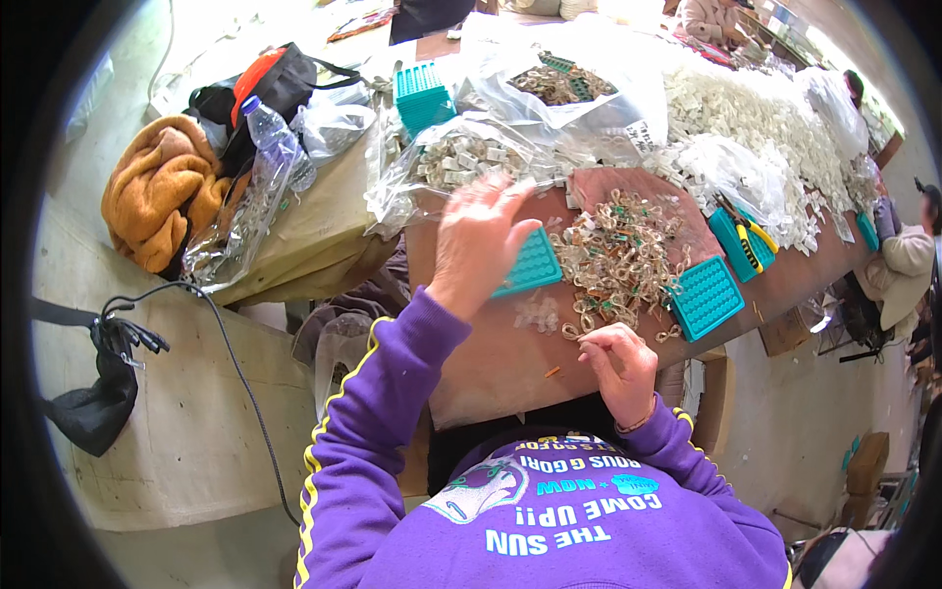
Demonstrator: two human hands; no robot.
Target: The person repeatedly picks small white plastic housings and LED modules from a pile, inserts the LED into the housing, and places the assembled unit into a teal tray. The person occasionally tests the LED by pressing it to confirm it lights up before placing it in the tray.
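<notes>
My left hand [478, 240] reaches over a teal studded tray [530, 263], its fingers stretched out and slightly blurred, thumb apart. Its fingertips are close to an open clear bag of small white pieces [461, 162]. Near the table's front edge, my right hand [625, 371] pinches a small beige cord loop [574, 332] between thumb and fingertips. Just beyond lies a heap of similar looped cords [623, 255] in beige, brown and green, partly on a reddish cloth [643, 191]. A few clear small pieces [537, 312] lie between my hands.
Right of the heap are another teal tray [708, 297] and yellow-handled pliers [751, 236] on a third tray. Stacked teal trays [422, 96] and a large bag of cords [564, 83] stand farther back. White pieces [756, 128] spread far right. A bottle [275, 137] lies left. Other people sit beyond.
</notes>
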